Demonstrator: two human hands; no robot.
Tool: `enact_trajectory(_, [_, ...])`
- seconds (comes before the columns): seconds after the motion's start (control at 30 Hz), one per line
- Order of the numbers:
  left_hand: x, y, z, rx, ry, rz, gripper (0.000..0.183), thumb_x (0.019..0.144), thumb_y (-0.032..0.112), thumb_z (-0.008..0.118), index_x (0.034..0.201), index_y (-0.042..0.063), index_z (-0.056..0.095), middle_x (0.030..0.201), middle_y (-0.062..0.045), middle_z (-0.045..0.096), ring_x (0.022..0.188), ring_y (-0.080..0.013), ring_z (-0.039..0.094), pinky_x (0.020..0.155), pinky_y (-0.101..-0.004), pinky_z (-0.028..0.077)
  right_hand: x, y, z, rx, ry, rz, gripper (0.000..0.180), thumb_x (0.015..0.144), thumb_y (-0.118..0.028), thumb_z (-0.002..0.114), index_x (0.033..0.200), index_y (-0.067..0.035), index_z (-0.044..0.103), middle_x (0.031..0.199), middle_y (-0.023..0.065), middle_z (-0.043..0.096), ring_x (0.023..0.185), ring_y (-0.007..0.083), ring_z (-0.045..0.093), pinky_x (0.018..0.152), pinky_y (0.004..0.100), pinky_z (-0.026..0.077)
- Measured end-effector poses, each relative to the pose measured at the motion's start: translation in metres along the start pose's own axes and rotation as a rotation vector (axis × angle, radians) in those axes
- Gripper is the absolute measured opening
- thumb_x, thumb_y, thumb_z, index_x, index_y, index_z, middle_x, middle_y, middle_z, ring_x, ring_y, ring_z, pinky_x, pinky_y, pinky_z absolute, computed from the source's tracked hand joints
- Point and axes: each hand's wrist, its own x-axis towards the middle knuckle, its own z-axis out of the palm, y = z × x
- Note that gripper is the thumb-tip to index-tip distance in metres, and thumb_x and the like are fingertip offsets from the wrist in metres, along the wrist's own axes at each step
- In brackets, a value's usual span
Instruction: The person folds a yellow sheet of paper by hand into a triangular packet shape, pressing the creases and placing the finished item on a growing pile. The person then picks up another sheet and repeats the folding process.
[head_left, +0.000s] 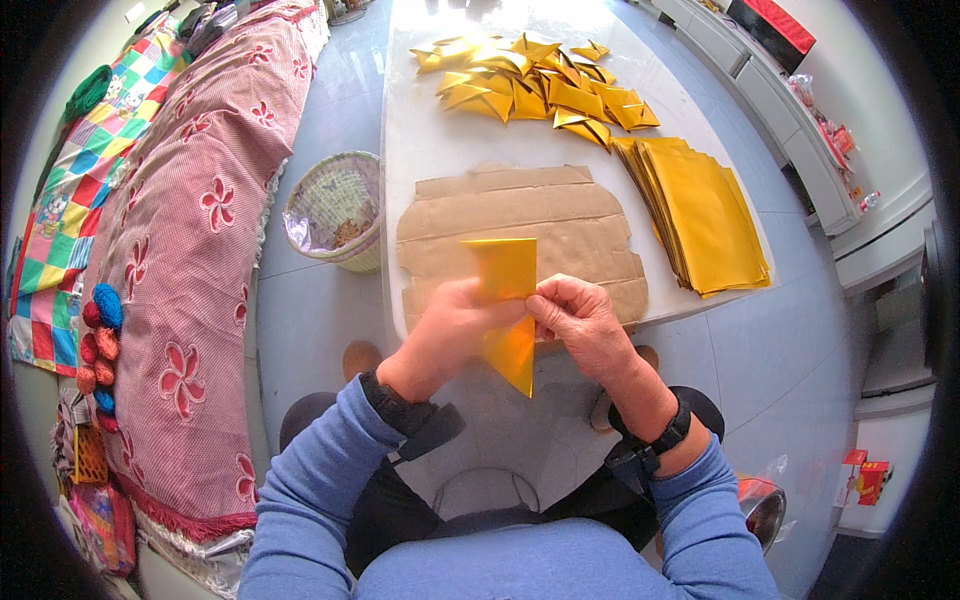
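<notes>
A partly folded sheet of gold foil paper (508, 274) is held up over the near part of a flat cardboard piece (517, 206). My left hand (457, 319) grips it from the left, its thumb across the front; this hand looks slightly blurred. My right hand (574, 315) pinches the sheet's right edge between thumb and forefinger. The sheet's lower end tapers to a point that hangs below the hands. Farther back on the table lies a heap of folded gold paper pieces (574, 97). A fanned stack of flat gold sheets (701, 217) rests to the right of the cardboard.
The white table (420, 150) extends away in front of me. Beside its left edge a lined wastebasket (360, 251) stands on the tiled floor. A sofa with a pink patterned cover (202, 285) runs along the left. White cabinets (772, 97) line the right wall.
</notes>
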Motion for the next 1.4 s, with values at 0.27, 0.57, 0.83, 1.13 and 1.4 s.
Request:
enact_trajectory(0.27, [0.002, -0.003, 0.0, -0.03, -0.027, 0.012, 0.024, 0.096, 0.014, 0.071, 0.115, 0.0, 0.072, 0.106, -0.005, 0.074, 0.092, -0.0125, 0.07, 0.084, -0.0275, 0.057, 0.0, -0.001, -0.005, -0.031, -0.043, 0.023, 0.014, 0.103, -0.016, 0.062, 0.101, -0.003, 0.069, 0.083, -0.0035, 0.063, 0.074, 0.0031, 0.057, 0.07, 0.02, 0.051])
enact_trajectory(0.57, [0.002, 0.009, -0.008, 0.141, -0.021, 0.011, 0.019, 0.097, 0.016, 0.07, 0.109, 0.001, 0.072, 0.099, -0.003, 0.072, 0.086, -0.01, 0.065, 0.079, -0.0259, 0.053, 0.002, 0.0, -0.01, -0.071, 0.119, -0.067, 0.013, 0.103, -0.014, 0.062, 0.1, -0.003, 0.068, 0.079, -0.0022, 0.062, 0.07, 0.005, 0.056, 0.066, 0.0191, 0.049])
enact_trajectory(0.83, [-0.004, 0.013, -0.006, 0.248, 0.02, 0.052, 0.018, 0.098, 0.019, 0.071, 0.097, 0.001, 0.07, 0.087, 0.001, 0.067, 0.08, -0.0071, 0.059, 0.074, -0.0244, 0.051, 0.001, 0.0, -0.014, -0.041, 0.137, -0.037, 0.012, 0.102, -0.014, 0.065, 0.101, -0.003, 0.069, 0.081, -0.0008, 0.065, 0.068, 0.005, 0.056, 0.064, 0.0193, 0.048])
enact_trajectory(1.13, [-0.003, 0.011, -0.008, 0.4, 0.018, 0.109, 0.018, 0.1, 0.017, 0.068, 0.1, -0.001, 0.069, 0.088, 0.0, 0.067, 0.081, -0.0071, 0.058, 0.074, -0.0243, 0.051, -0.002, -0.005, -0.017, -0.147, 0.102, -0.073, 0.009, 0.1, -0.011, 0.066, 0.101, -0.003, 0.068, 0.081, -0.0002, 0.065, 0.067, 0.0052, 0.056, 0.063, 0.0195, 0.049])
enact_trajectory(1.4, [-0.006, 0.015, -0.011, 0.243, -0.028, 0.255, 0.044, 0.103, 0.009, 0.06, 0.146, 0.007, 0.054, 0.095, -0.001, 0.067, 0.085, -0.0094, 0.06, 0.082, -0.0255, 0.053, -0.002, -0.005, -0.031, 0.365, 0.075, 0.068, 0.011, 0.099, -0.015, 0.069, 0.101, -0.004, 0.07, 0.083, 0.0002, 0.067, 0.067, 0.0061, 0.056, 0.061, 0.0206, 0.046])
